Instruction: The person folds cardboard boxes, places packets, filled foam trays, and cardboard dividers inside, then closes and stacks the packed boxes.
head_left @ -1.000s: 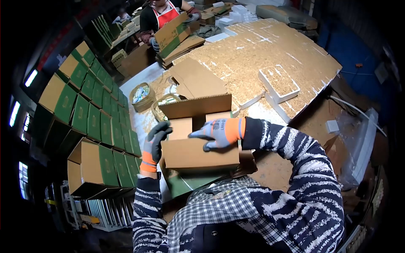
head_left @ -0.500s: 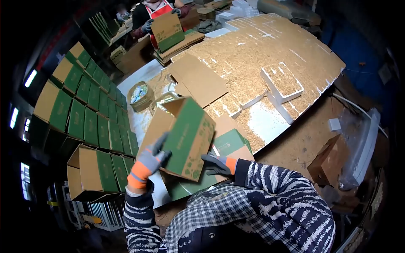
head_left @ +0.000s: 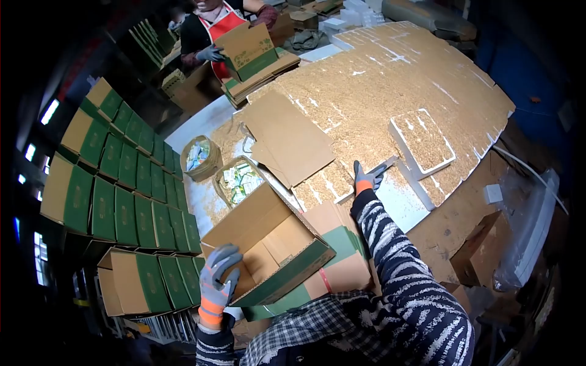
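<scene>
An open cardboard box (head_left: 278,244), brown inside with green outer walls, lies tilted in front of me with its opening upward. My left hand (head_left: 220,274), in a grey glove with an orange cuff, has its fingers curled at the box's left edge. Farther out, my right hand (head_left: 369,177) reaches over the table with fingers spread, at the front edge of a white tray (head_left: 343,196) holding brown crumbly material. Under and beside the box lie flat green-and-brown cartons (head_left: 345,244).
Green-and-brown boxes (head_left: 125,189) stand stacked at left. Two round baskets (head_left: 210,161) hold small packets. A flat cardboard sheet (head_left: 290,137) lies on the filled trays. One filled white tray (head_left: 421,143) sits raised at right. Across the table, a person in a red apron (head_left: 226,24) handles a carton.
The box has turned so its opening faces up toward me. My right hand has left the box and moved forward to the tray's edge. The left hand has shifted slightly down.
</scene>
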Demonstrator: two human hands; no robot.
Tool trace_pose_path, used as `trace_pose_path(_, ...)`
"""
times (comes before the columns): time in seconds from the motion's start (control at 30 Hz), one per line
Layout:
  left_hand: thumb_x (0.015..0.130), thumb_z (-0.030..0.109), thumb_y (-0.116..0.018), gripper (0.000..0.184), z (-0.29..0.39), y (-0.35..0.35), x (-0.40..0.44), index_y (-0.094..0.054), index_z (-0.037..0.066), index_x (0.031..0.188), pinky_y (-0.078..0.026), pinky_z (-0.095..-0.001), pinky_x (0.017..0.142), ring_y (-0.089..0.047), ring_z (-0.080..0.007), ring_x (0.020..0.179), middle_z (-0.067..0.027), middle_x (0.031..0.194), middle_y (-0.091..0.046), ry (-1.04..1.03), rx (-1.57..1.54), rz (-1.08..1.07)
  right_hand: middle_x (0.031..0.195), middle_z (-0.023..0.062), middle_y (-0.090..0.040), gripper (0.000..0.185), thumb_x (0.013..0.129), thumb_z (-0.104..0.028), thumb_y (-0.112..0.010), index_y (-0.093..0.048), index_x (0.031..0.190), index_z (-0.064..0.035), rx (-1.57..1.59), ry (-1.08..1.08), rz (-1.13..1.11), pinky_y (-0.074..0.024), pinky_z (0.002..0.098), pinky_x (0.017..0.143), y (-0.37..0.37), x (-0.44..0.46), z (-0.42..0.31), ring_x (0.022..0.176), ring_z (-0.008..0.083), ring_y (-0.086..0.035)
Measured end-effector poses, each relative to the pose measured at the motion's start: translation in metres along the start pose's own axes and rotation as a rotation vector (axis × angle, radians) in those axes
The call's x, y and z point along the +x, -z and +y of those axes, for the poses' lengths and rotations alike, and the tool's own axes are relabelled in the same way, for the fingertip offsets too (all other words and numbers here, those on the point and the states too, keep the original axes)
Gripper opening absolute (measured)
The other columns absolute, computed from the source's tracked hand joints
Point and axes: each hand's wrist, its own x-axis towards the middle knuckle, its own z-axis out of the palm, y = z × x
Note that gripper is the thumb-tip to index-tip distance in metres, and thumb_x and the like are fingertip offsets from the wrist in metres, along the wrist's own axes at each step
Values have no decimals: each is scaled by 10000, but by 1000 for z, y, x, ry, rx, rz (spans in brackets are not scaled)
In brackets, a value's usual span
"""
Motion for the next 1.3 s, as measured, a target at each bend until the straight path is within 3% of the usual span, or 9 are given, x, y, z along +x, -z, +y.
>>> trace_pose_path(0.2,947,103,-461,384,-24,-13,-10,-494,98,1330,-324,-460,1105,-334,-362,1387,-162,1448,-427,272,-184,436,1486,262,-305,1008,742,-305,-787,-161,1531,-343,358,32,128,-399,463,1020,45,-36,-55,1287,427,-430)
trace_pose_path(0.43,969,40,-453,440,-79,-28,-41,-461,224,1369,-344,-470,1099,-363,-416,1364,-202,1509,-328,-151,-101,341,1517,94,-316,926,698,173,-680,-310,1500,-104,901,574,50,-407,337,1047,165,-78,-15,1318,251,-396)
trace_pose_path(0.6,977,96,-480,426,-104,-51,-38,-438,145,1399,-337,-421,1103,-374,-381,1361,-199,1509,-332,-201,-3,402,1480,118,-394,738,767,98,-640,-402,1445,-73,911,679,-420,-411,345,1034,275,-97,-35,1286,248,-465)
trace_pose_path(0.77,985,186,-503,478,-82,-71,-18,-399,-19,1404,-259,-338,1133,-330,-293,1377,-206,1488,-352,244,-735,540,1340,141,-550,601,874,-101,-565,-390,1441,-10,679,847,-809,-442,344,1002,301,-144,-104,1185,237,-562)
trace_pose_path(0.93,987,240,-518,515,-118,-86,-21,-397,-64,1384,-318,-336,1099,-397,-267,1314,-164,1437,-413,-140,-7,594,1360,136,-529,733,826,-124,-672,-344,1471,-12,334,925,-1189,-403,294,1030,266,-228,-158,1199,188,-528)
trace_pose_path(1.0,984,182,-521,513,-125,-93,-17,-356,-14,1429,-376,-325,1049,-468,-225,1232,-120,1410,-442,108,-1297,527,1369,133,-519,801,799,-100,-711,-313,1491,-38,207,823,-1293,-423,281,1003,241,-263,-169,1172,173,-536)
trace_pose_path(1.07,962,104,-520,554,-107,-84,-23,-312,21,1468,-415,-312,1010,-505,-194,1183,-95,1404,-449,192,-1645,498,1374,131,-511,867,783,-92,-738,-275,1515,-87,102,742,-1312,-456,283,949,204,-286,-163,1148,165,-543)
trace_pose_path(1.17,823,37,-518,649,-105,-53,-44,-347,-51,1442,-425,-230,718,-501,-127,934,-136,1483,-387,273,-858,596,1268,140,-580,915,783,-115,-753,-232,1535,-146,-184,1051,-1134,-502,313,842,124,-284,-128,1070,169,-580)
trace_pose_path(1.3,716,-2,-482,737,-101,-35,-48,-362,-34,1442,-382,-258,996,-446,-203,1260,-141,1514,-349,282,-912,589,1085,212,-656,726,727,-250,-751,-433,1337,-18,-827,1076,-1074,-518,383,800,112,-284,-134,955,288,-650)
